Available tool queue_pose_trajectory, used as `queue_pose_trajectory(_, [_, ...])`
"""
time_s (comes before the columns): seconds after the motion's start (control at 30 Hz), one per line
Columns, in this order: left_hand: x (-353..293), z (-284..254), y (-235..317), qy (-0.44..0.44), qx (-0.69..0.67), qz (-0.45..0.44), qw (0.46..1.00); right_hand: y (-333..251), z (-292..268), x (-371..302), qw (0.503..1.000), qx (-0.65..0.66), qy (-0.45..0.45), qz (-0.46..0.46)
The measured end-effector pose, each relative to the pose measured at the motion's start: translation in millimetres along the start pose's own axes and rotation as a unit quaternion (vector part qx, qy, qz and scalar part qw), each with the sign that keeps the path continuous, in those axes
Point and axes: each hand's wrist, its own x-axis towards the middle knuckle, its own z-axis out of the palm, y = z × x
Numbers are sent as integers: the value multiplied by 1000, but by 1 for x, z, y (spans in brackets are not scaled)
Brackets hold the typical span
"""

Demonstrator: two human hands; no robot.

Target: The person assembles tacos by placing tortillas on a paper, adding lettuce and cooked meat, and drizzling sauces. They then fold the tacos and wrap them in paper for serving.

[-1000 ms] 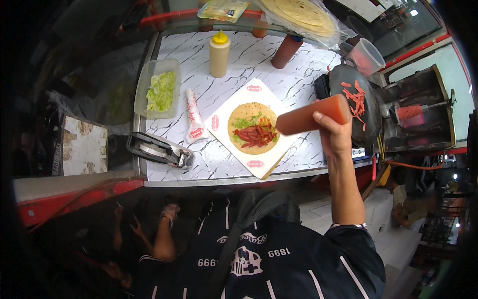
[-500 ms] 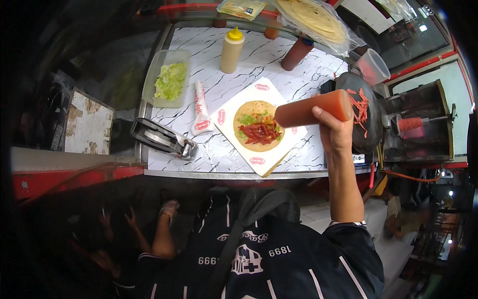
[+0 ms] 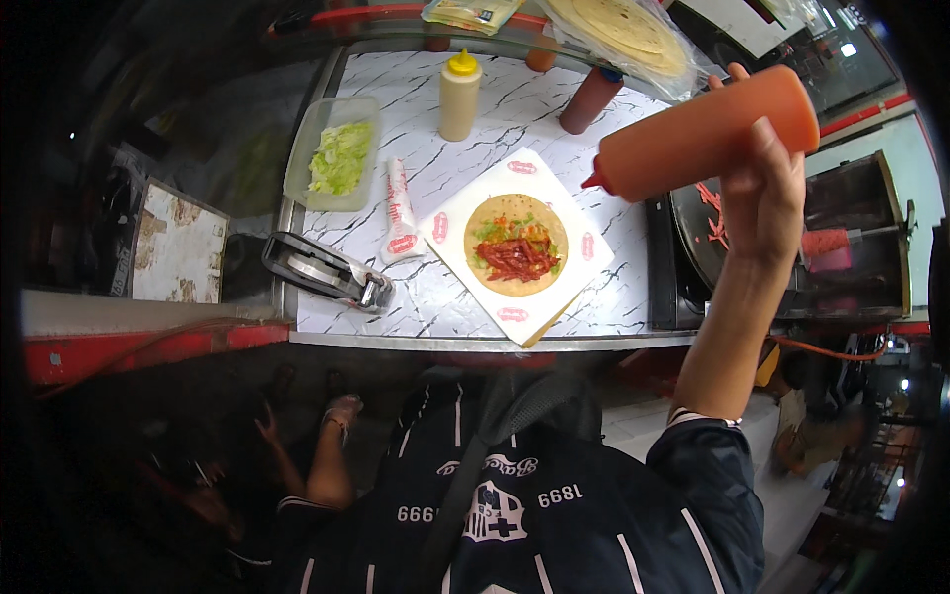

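My right hand (image 3: 772,188) is wrapped round a squeeze bottle (image 3: 703,134) of orange-red sauce, held tilted above the counter's right side with its red nozzle pointing left. Down and left of the nozzle, a round tortilla (image 3: 495,282) lies flat on white printed paper (image 3: 520,322). Shredded lettuce, orange-red sauce and a heap of reddish meat strips (image 3: 518,262) top it. My left hand (image 3: 344,408), in a clear plastic glove, hangs below the counter edge at the left, near nothing on the counter; its fingers are too dark to make out.
On the marbled counter (image 3: 416,89) stand a lettuce tub (image 3: 368,163), a yellow-capped sauce bottle (image 3: 459,104) and a dark red bottle (image 3: 591,101). A wrapped roll (image 3: 399,213) lies beside a black metal hand tool (image 3: 327,272). Bagged tortillas (image 3: 623,35) sit behind; a pan (image 3: 693,238) is right.
My right hand has moved up and right with the sauce bottle, away from the tortilla. The bottle's red nozzle now shows. More orange-red sauce is visible on the lettuce.
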Motion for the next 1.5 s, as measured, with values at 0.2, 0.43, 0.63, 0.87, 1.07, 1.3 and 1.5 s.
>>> queue_pose_trajectory(0.2, [6,-32,2,36,3,66,997,153,6,-45,913,257,125,291])
queue_pose_trajectory(0.43, [-23,-44,-37,141,-67,1,988,283,35,55,757,524,209,330])
queue_pose_trajectory(0.63, [-35,-59,-42,153,-301,-130,932,324,55,82,718,567,252,313])
queue_pose_trajectory(0.87, [-12,-4,-21,-107,-19,-49,993,387,40,22,818,410,250,316])
queue_pose_trajectory(1.07, [-34,32,17,-44,-37,-19,998,389,141,22,919,-352,-12,176])
queue_pose_trajectory(1.3, [-42,42,-11,13,21,10,1000,282,126,-55,910,150,-95,374])
queue_pose_trajectory(1.5, [-27,-17,-9,30,81,49,995,124,-36,-20,983,17,-46,176])
